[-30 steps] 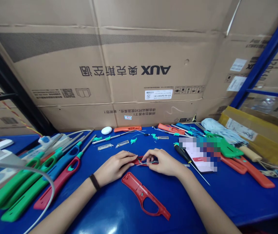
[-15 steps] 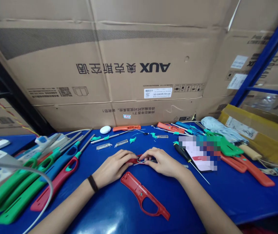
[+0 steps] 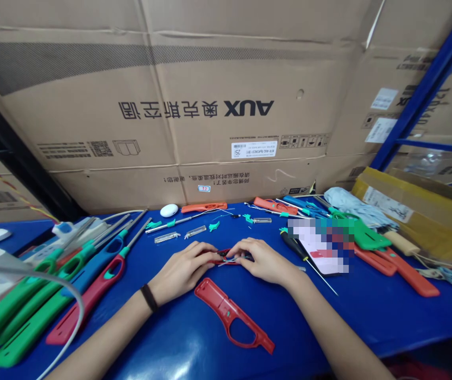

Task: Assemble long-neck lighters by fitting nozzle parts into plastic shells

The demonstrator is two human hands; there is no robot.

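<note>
The left hand (image 3: 182, 269) and right hand (image 3: 263, 258) curl closed, fingers pinching a small red lighter part (image 3: 226, 257) with thin wire between them, above the middle of the blue worktop (image 3: 162, 338). A red lighter shell (image 3: 229, 311) lies just in front of them.

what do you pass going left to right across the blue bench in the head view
green lighter, red lighter, left hand, small red part, right hand, screwdriver, orange handle, cord
</note>
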